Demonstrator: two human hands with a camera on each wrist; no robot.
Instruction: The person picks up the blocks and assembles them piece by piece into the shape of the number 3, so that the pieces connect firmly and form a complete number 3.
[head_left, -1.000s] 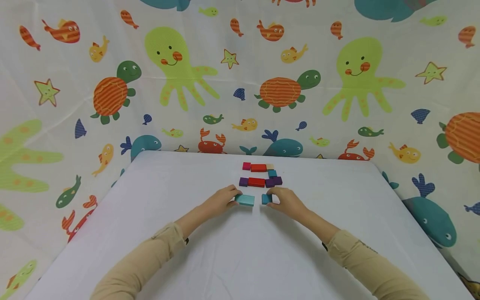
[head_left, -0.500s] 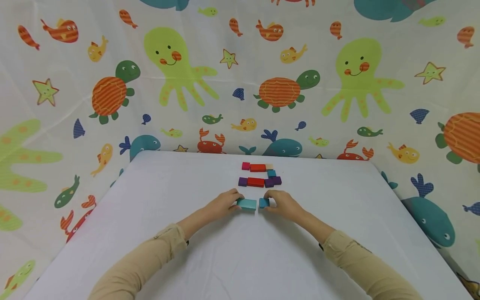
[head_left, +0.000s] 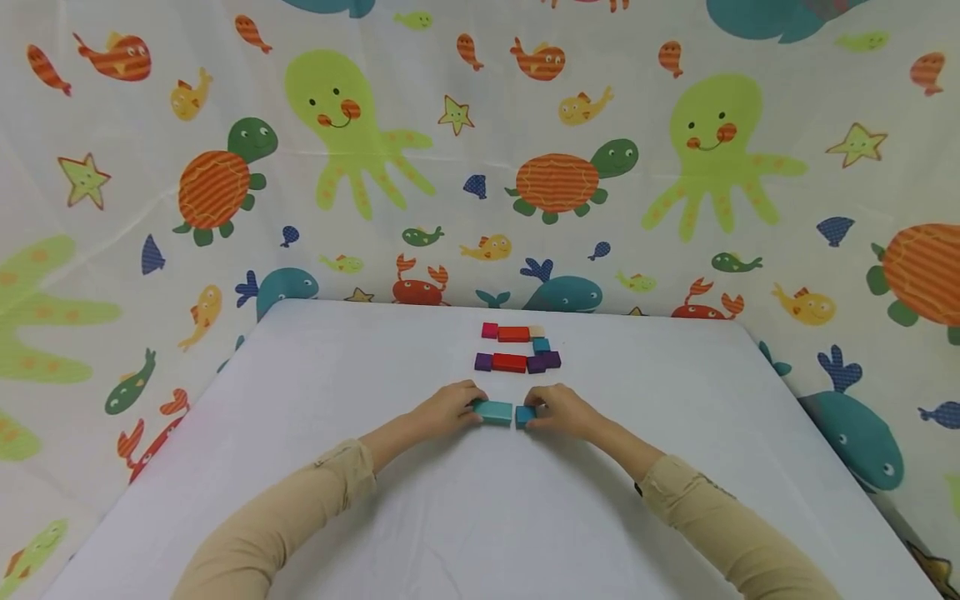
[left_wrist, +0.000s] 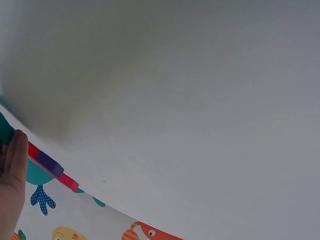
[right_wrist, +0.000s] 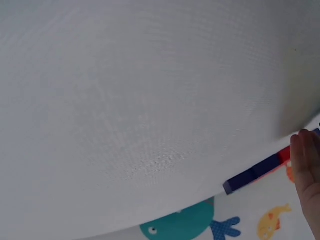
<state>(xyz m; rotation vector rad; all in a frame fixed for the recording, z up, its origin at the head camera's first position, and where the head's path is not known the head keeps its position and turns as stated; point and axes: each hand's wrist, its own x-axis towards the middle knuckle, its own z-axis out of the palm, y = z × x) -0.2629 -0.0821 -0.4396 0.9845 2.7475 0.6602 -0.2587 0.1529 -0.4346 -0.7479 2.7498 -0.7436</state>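
In the head view my left hand (head_left: 448, 408) pinches the left end of a long turquoise block (head_left: 495, 412). Facing it, my right hand (head_left: 566, 412) pinches a smaller blue block (head_left: 525, 417). A narrow gap parts the two blocks, which are at the table surface. The left wrist view catches only the edge of the left hand (left_wrist: 12, 175) and a bit of the turquoise block (left_wrist: 5, 130). Part of the right hand (right_wrist: 307, 175) shows at the right wrist view's edge.
Beyond the hands lies a near row with a red block (head_left: 509, 363) and purple blocks (head_left: 483, 362). Behind it are another red block (head_left: 513, 334), a pink block (head_left: 490, 331), a cream block (head_left: 536, 331) and a blue block (head_left: 541, 345). White cloth covers the table (head_left: 375, 350).
Both hands have come nearer to me with their blocks. The blue block has moved left, and the gap to the turquoise block has narrowed.
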